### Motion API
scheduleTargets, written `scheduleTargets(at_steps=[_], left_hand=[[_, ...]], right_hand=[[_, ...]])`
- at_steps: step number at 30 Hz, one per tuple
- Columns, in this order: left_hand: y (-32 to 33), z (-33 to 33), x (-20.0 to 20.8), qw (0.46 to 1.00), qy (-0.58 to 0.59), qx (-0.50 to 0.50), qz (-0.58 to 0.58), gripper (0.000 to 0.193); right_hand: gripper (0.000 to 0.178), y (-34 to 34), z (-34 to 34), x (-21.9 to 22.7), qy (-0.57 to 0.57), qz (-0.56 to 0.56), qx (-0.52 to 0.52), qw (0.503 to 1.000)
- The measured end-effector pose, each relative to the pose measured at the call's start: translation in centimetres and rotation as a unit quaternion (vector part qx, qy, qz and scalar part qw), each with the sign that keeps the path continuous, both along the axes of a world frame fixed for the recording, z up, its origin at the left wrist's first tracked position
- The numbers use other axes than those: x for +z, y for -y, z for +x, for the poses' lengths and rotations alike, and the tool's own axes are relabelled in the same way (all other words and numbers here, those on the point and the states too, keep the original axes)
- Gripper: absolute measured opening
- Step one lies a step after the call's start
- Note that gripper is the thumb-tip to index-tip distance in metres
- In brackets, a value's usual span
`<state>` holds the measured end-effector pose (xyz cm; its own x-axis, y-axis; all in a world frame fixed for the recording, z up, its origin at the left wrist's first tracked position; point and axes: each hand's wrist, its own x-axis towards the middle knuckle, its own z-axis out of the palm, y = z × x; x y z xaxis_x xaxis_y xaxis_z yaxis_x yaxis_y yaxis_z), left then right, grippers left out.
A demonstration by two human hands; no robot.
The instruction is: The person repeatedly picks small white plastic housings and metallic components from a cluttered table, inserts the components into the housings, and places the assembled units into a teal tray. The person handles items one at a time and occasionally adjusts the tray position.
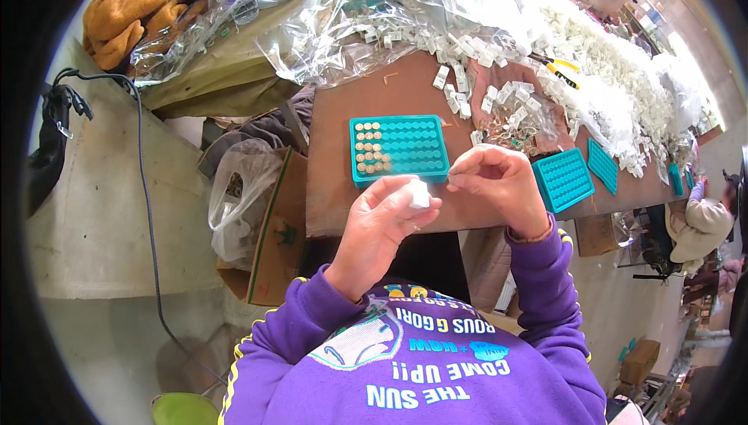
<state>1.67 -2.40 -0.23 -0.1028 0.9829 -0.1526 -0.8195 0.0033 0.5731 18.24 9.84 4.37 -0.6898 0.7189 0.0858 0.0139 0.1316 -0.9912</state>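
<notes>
My left hand (382, 218) is closed on a small white plastic housing (419, 193), pinched between thumb and fingers just in front of the table's near edge. Close by, my right hand (499, 183) has its thumb and fingertips pressed together; whatever is between them is too small to make out. Just beyond both hands lies a teal tray (417, 148) with rows of round pockets. Small round tan pieces (366, 146) fill pockets on its left side. White plastic housings (460, 86) like the held one lie scattered farther back on the brown table.
Two more teal trays (562, 179) (602, 166) lie to the right. Thin metal parts (510, 135) sit on a brown cloth. Yellow-handled pliers (557, 67) rest by a big white heap (615, 74). A cardboard box (273, 230) stands left of the table. Other people (701, 222) are at the right.
</notes>
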Motion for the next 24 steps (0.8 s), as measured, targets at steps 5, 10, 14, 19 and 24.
scheduleTargets(at_steps=[5, 10, 14, 19, 24], left_hand=[[-0.5, 0.7, 0.2, 1.0, -0.014, -0.015, -0.018, 0.025], [-0.6, 0.9, 0.2, 0.999, -0.032, -0.02, -0.011, 0.028], [-0.5, 0.9, 0.1, 0.999, -0.039, -0.025, -0.013, 0.029], [-0.2, 0.6, 0.1, 0.997, -0.068, -0.024, 0.004, 0.028], [-0.1, 0.5, 0.3, 0.987, -0.157, -0.006, 0.025, 0.026]], right_hand=[[0.015, 1.5, 0.0, 0.9, 0.051, 0.323, -0.018, 0.945], [0.026, 2.5, -0.3, 1.3, 0.063, 0.395, -0.021, 0.916], [0.023, 3.0, -0.6, 1.2, 0.071, 0.414, -0.045, 0.906], [0.021, 3.3, -0.9, 1.7, 0.073, 0.42, -0.02, 0.904], [0.023, 3.6, -0.9, 2.5, 0.119, 0.416, 0.02, 0.901]])
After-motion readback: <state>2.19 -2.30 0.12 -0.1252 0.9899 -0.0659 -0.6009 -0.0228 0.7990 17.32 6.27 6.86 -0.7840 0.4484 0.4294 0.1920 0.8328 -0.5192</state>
